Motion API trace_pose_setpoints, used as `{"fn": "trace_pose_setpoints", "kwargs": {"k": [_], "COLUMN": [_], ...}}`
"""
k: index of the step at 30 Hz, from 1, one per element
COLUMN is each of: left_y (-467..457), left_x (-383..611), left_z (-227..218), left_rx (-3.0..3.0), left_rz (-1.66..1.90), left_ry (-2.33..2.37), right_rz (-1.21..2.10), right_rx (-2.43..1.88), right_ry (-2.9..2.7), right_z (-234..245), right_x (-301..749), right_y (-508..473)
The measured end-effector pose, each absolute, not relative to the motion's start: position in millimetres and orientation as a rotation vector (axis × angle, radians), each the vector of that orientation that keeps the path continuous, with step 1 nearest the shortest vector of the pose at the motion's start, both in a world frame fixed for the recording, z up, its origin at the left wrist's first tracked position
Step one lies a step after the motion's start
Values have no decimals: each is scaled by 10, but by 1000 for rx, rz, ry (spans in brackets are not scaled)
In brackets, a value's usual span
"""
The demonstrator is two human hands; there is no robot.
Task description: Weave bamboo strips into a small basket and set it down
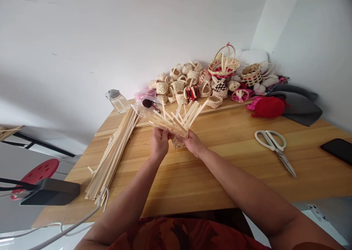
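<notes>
Over the wooden table (220,169) both my hands hold a partly woven piece of pale flat strips (176,123), its loose ends fanning up and away from me. My left hand (158,144) pinches its left side with the fingers closed. My right hand (192,142) grips its right side from below, fingers closed too. A small woven bit hangs between the hands, touching or just above the tabletop.
A long bundle of flat strips (114,156) lies at the left. Several small woven baskets (192,83) are piled at the far edge, with red yarn (268,107) and grey cloth (299,107) beside them. White-handled scissors (275,147) and a black phone (337,149) lie right. A clear jar (117,100) stands far left.
</notes>
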State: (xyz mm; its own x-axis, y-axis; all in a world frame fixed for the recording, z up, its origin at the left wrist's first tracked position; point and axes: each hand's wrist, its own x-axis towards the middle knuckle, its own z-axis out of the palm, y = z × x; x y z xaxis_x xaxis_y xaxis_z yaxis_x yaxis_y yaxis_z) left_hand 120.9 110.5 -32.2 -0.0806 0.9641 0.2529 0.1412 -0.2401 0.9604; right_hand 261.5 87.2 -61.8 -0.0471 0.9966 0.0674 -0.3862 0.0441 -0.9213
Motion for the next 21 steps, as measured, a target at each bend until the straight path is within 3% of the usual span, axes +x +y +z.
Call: {"fn": "trace_pose_setpoints", "kwargs": {"k": [8, 16, 21], "left_y": [1151, 1163, 1132], "left_x": [1195, 1137, 1171], "left_z": [-259, -270, -143], "left_rx": [1246, 1061, 1105], "left_rz": [1351, 1724, 1401], "left_ry": [1207, 1172, 1073], "right_rz": [1298, 1309, 1422], "right_rx": [-1030, -1140, -1058], "right_ry": [-979, -952, -848], "right_z": [-700, -619, -606], "right_x": [2628, 2644, 2635], "right_y": [901, 848, 832]}}
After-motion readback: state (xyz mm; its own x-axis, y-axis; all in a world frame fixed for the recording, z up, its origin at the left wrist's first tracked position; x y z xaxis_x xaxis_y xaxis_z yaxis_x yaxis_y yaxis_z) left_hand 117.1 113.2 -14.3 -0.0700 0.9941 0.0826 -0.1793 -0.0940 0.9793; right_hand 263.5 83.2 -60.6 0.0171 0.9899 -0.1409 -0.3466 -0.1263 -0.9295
